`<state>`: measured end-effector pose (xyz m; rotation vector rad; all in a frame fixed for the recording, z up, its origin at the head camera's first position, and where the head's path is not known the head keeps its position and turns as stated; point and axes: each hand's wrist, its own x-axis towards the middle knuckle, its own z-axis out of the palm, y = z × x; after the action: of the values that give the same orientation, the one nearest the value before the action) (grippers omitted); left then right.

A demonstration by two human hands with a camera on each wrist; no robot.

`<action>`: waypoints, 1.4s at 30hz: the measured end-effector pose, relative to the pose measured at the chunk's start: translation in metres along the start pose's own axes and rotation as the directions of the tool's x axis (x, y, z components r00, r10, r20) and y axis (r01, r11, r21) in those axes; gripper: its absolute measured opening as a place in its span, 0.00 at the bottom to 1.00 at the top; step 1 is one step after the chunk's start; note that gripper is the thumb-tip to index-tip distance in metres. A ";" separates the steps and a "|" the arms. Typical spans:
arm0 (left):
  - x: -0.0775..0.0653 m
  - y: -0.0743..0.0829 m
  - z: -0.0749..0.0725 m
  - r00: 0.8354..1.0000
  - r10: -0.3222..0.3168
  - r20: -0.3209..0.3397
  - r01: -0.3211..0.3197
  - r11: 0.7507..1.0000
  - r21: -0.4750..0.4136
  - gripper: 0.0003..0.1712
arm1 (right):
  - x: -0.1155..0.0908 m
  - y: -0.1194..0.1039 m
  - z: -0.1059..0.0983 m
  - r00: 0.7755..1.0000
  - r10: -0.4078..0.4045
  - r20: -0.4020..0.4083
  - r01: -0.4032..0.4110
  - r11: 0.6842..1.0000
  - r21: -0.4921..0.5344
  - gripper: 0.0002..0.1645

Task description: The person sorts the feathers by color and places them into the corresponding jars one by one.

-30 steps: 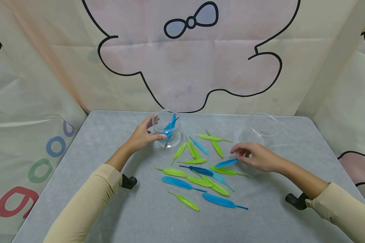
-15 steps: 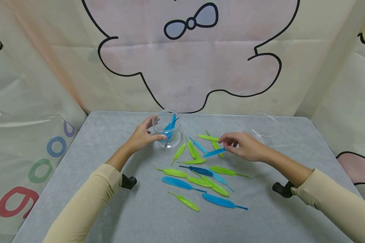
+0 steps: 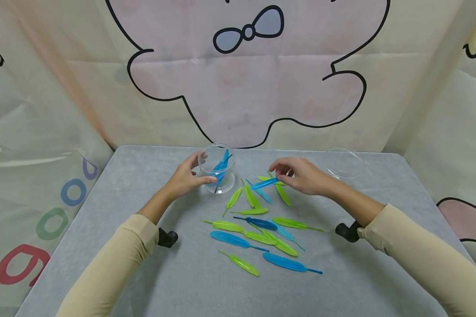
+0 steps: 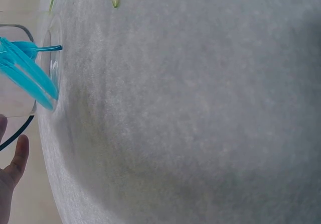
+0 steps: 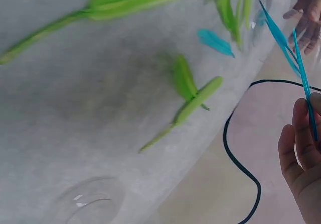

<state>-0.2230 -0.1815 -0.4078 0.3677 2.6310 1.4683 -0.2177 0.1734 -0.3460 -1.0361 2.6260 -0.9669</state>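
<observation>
My left hand (image 3: pixel 185 177) holds a clear cup (image 3: pixel 215 171) by its side at the back left, thumb in front and fingers behind. Several blue feathers (image 4: pixel 30 76) lean inside that cup. To its right, my right hand (image 3: pixel 304 176) pinches a blue feather (image 3: pixel 264 183) between thumb and fingers, its free end pointing left toward the cup. In the right wrist view the held feather (image 5: pixel 304 76) rises from the fingertips. Below the right hand, a light-blue feather (image 3: pixel 264 195) and crossed green feathers (image 3: pixel 283 194) lie on the table.
A second clear cup (image 3: pixel 344 164) stands at the back right, partly behind my right forearm. Green feathers (image 3: pixel 243 265) and blue feathers (image 3: pixel 287 262) are scattered over the middle of the grey table (image 3: pixel 174 286). A printed curtain (image 3: pixel 238 88) hangs behind the table.
My right hand has moved left and toward the back with the blue feather, from beside the second cup to nearer the first. The left hand and its cup stay in place.
</observation>
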 end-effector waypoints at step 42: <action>-0.001 -0.008 0.003 1.000 0.021 -0.019 -0.020 1.000 0.020 0.52 | 0.086 -0.047 -0.018 0.987 -0.034 -0.158 0.028 0.999 -0.037 0.10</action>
<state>-0.2226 -0.1834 -0.4161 0.3856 2.6659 1.4605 -0.2627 0.0998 -0.2953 -1.0513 2.7715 -1.0554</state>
